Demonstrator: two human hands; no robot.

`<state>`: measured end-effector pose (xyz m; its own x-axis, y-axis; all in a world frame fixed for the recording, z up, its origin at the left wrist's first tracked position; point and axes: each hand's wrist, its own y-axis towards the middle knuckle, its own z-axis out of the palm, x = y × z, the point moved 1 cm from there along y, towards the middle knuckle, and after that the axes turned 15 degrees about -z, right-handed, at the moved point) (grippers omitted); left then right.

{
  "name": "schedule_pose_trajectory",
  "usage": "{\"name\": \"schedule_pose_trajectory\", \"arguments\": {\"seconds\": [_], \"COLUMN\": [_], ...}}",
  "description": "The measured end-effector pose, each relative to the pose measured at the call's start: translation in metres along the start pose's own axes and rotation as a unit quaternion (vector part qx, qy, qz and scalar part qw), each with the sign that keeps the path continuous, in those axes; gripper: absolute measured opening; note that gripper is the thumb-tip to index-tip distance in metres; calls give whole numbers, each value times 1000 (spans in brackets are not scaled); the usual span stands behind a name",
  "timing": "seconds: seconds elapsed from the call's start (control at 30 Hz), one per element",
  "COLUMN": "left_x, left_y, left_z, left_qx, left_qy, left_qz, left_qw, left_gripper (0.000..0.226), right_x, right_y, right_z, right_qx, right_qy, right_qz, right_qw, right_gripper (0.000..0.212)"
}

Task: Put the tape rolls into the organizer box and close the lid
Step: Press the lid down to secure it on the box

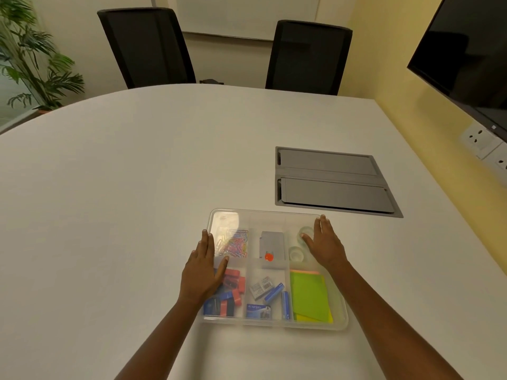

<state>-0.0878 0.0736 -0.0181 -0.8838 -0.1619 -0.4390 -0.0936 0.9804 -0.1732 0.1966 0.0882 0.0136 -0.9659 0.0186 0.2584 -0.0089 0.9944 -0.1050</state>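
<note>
A clear plastic organizer box (274,323) lies on the white table in front of me, with its translucent lid (263,216) lying on top. Two clear tape rolls (305,232) (295,253) sit in the far right compartment, seen through the lid. My left hand (203,266) rests flat on the lid's left edge, fingers together. My right hand (325,242) rests flat on the right edge, beside the tape rolls. Neither hand holds anything.
Other compartments hold coloured paper clips (234,242), a grey item with a red dot (271,246), red and blue clips (230,294), staple boxes (264,292) and green sticky notes (310,294). A grey cable hatch (332,181) lies beyond the box. Two black chairs stand behind the table.
</note>
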Motion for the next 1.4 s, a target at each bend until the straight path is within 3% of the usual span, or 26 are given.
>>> {"name": "schedule_pose_trajectory", "arguments": {"seconds": [0.1,0.23,0.57,0.73,1.03,1.4], "left_x": [1,1,-26,-39,-51,-34], "left_y": [1,1,41,68,78,72], "left_z": [2,2,-19,-29,-35,-22], "left_qx": [-3,-2,10,45,57,89], "left_qy": [3,13,160,218,217,66], "left_qz": [-1,-5,31,48,56,55], "left_qw": [1000,1000,987,974,973,992], "left_gripper": [92,114,134,86,90,88], "right_x": [-1,0,3,1,0,-5], "right_y": [3,7,10,12,11,6], "right_z": [-3,-6,-1,2,5,7], "right_qx": [8,24,34,40,30,30], "right_qy": [-4,-28,-42,-37,-22,26], "right_qz": [0,3,16,22,17,3], "right_qw": [1000,999,998,998,999,999], "right_gripper": [68,70,69,69,69,68]}}
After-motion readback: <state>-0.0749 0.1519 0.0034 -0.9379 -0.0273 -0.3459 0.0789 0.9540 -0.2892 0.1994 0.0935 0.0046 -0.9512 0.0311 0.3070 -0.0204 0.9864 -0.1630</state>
